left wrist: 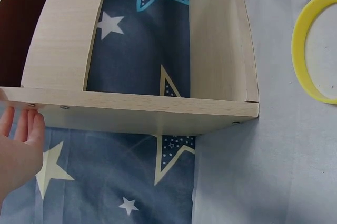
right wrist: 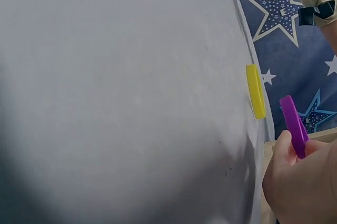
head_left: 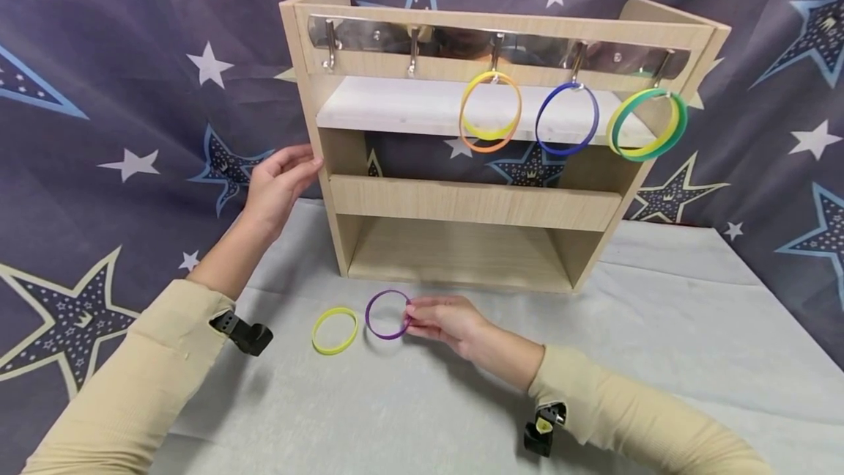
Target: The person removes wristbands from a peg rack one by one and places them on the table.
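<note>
The right hand (head_left: 455,325) pinches the purple ring (right wrist: 295,126) in its fingers, over the desk (head_left: 395,416), nearer the left edge than the right. A yellow ring (right wrist: 256,91) lies just beside, closer to that edge. The left hand (head_left: 277,189), fingers nearly straight, touches the rack (head_left: 475,200) near the desk's far edge.

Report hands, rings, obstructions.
Right hand pinches purple ring. Left hand touches rack. Yellow ring loose on table. No obstruction seen; two hooks bare.
</note>
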Tool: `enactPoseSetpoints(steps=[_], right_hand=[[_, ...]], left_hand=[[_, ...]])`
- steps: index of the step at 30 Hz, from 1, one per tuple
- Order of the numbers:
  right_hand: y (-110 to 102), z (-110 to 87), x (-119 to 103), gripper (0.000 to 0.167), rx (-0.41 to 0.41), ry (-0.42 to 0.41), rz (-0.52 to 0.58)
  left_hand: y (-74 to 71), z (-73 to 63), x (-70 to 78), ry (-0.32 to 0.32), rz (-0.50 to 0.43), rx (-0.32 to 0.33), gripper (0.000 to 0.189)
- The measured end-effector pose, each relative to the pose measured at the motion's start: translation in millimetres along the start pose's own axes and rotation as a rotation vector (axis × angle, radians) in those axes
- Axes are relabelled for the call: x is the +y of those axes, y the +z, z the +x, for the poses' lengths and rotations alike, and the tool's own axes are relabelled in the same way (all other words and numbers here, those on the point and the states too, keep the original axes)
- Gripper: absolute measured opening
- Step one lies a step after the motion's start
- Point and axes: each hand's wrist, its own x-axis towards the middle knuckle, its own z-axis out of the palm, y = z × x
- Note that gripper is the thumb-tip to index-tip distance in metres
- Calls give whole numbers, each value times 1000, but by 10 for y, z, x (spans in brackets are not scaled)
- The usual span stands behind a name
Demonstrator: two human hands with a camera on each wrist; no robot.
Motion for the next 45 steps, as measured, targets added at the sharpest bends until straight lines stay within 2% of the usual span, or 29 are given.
enactPoseSetpoints(steps=[6,29,45], right_hand=[[4,12,56,34,-29,-28,-39],[52,100,78,22,-1,-30,-252],[-20,31,-68,26,-79,49,-281]], left_hand=[[-7,4,-13,11,-8,5,13],[-9,11,-39,17,-5,2,15],[9,-2,-14,8,-27,-8,12]])
